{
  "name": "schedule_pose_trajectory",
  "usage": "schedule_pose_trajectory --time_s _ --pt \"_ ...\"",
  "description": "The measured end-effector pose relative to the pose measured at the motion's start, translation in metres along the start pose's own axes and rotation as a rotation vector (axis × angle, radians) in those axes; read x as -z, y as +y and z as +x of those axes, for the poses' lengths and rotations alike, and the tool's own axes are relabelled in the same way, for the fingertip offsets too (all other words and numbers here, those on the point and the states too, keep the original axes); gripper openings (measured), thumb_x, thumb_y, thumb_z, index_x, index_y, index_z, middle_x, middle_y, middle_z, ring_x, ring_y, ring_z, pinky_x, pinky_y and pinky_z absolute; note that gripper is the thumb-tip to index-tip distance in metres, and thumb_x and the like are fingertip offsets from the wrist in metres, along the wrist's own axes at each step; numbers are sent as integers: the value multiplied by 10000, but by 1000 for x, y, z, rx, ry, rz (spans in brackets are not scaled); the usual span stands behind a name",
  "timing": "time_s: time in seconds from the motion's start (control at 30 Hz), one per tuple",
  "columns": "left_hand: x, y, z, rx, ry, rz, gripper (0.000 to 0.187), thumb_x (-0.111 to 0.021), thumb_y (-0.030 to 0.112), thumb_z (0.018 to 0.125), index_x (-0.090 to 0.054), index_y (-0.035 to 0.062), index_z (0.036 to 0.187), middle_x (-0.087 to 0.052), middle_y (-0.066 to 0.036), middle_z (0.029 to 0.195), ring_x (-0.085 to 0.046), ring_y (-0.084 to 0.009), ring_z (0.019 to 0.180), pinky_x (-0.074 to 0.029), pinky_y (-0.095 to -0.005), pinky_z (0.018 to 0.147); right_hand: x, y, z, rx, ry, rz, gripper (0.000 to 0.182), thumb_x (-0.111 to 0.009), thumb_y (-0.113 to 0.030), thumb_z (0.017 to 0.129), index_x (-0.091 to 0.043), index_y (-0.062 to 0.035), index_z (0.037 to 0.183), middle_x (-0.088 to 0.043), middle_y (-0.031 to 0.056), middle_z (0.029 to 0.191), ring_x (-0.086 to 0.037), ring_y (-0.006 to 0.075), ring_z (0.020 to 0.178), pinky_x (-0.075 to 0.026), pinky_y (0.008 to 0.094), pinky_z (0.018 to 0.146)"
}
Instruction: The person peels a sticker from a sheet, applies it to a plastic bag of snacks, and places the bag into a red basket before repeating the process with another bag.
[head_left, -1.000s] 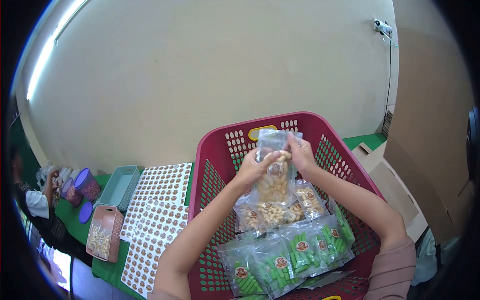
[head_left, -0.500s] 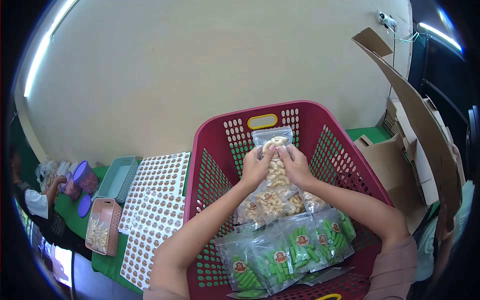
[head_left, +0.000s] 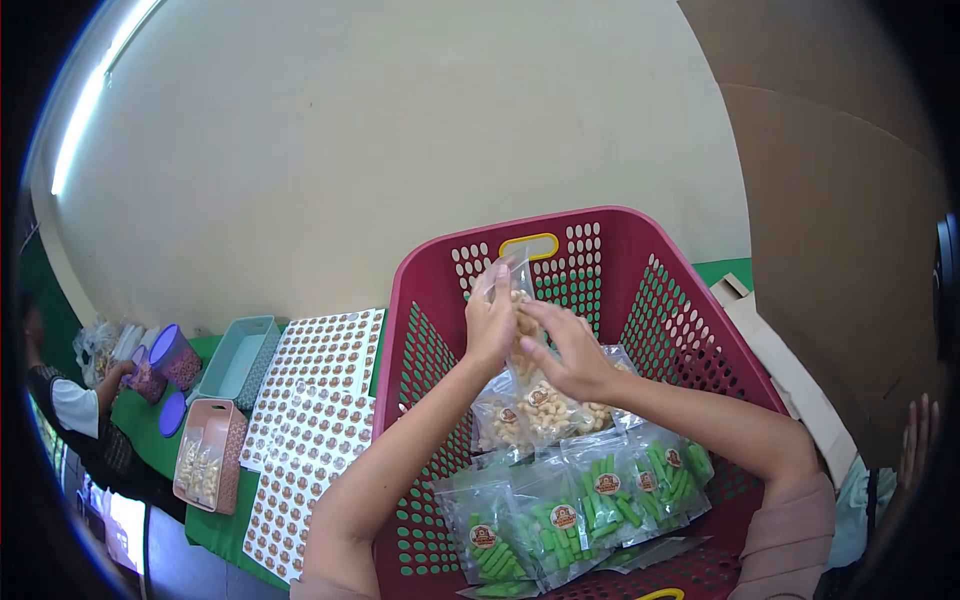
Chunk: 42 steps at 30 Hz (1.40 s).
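Observation:
My left hand (head_left: 490, 325) grips a clear zip bag of cashews (head_left: 520, 290) from its left side, above the inside of a maroon laundry basket (head_left: 660, 240). The bag is turned nearly edge-on. My right hand (head_left: 578, 350) is beside it, fingers stretched out and thumb apart, its fingertips at the bag's right side. Below, more labelled bags of cashews (head_left: 545, 412) stand in the basket. In front of them lean several bags of green stick-shaped snacks (head_left: 560, 525) with round brown labels.
Left of the basket, sticker sheets (head_left: 310, 430), a pink basket (head_left: 232, 465) with small bags and a teal tray (head_left: 265, 345) lie on green cloth. A co-worker (head_left: 75, 410) handles a purple-lidded tub at far left. Large cardboard (head_left: 840, 220) rises at right, near another person's hand (head_left: 918, 440).
The cashew bag has turned from facing me to edge-on and shifted left. My right hand has loosened from its pinch and opened. The cardboard at right has swung across the view.

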<state>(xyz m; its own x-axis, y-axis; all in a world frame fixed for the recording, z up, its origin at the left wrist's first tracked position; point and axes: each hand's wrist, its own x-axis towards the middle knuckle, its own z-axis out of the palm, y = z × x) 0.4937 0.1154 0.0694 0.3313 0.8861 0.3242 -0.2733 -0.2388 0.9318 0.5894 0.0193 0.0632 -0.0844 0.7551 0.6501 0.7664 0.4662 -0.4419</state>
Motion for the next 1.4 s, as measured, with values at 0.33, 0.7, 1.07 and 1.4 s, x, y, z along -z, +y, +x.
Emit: schedule_pose_trajectory --time_s 0.33,0.7,1.07,1.4 --pt "-16 18 -17 15 -141 -49 270 -571 257 810 -608 -9 835 -593 -42 742 -505 -60 647 -404 -206 548 4 21 21 -471 327 804 273 -504 -269 849 -465 -19 951 -560 61 860 -530 90 798 -420 219 712" --pt "-8 14 -11 80 -245 7 355 -467 319 859 -585 -16 859 -589 -48 749 -532 -81 638 -434 -218 572 -5 26 18 -520 380 755 160 -469 -227 874 -506 -74 843 -543 -8 753 -501 43 660 -413 186 598" --pt "-1 18 -2 -35 -12 273 571 -552 385 788 -375 -14 1155 -382 -175 1104 -476 -198 928 -404 -302 781 26 48 39 -538 305 279 321 -430 -313 860 -516 -11 929 -589 125 760 -571 176 657 -444 339 632" --pt "-13 38 -16 97 -227 -47 394 -489 304 850 -419 31 1125 -525 -59 939 -536 -112 842 -451 -234 682 19 2 37 -455 243 588 447 -388 -423 858 -486 -45 1075 -525 124 975 -487 176 915 -428 335 733"
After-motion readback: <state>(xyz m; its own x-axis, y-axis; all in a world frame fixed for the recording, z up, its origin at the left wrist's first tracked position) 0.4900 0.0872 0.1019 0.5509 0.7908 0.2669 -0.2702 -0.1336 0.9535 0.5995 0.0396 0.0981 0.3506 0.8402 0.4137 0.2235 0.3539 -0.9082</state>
